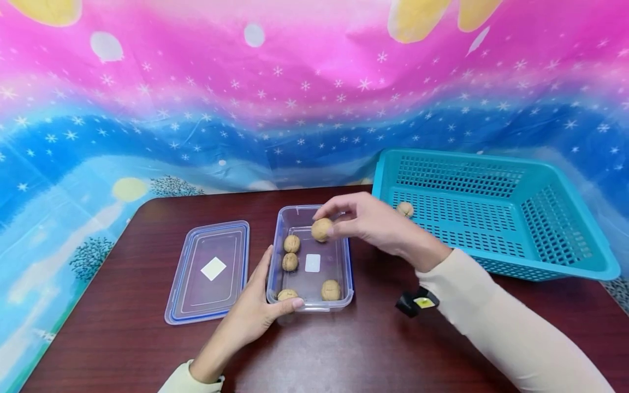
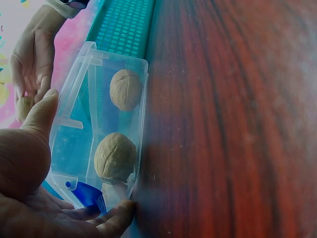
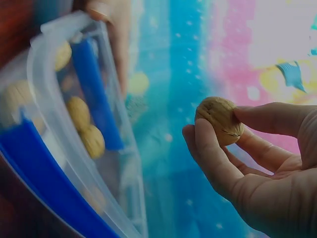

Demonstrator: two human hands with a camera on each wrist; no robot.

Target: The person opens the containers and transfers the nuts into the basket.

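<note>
Lying flat, the lid is set just beside the box, whose near left corner is gripped by the left hand, probably for steadiness. Above its far end, one walnut is pinched in the right hand, off the rim. Little room is left before the basket.

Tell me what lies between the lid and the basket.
Head view: the box, walnuts inside, the left hand holding it, and the right hand pinching a walnut above it.
</note>
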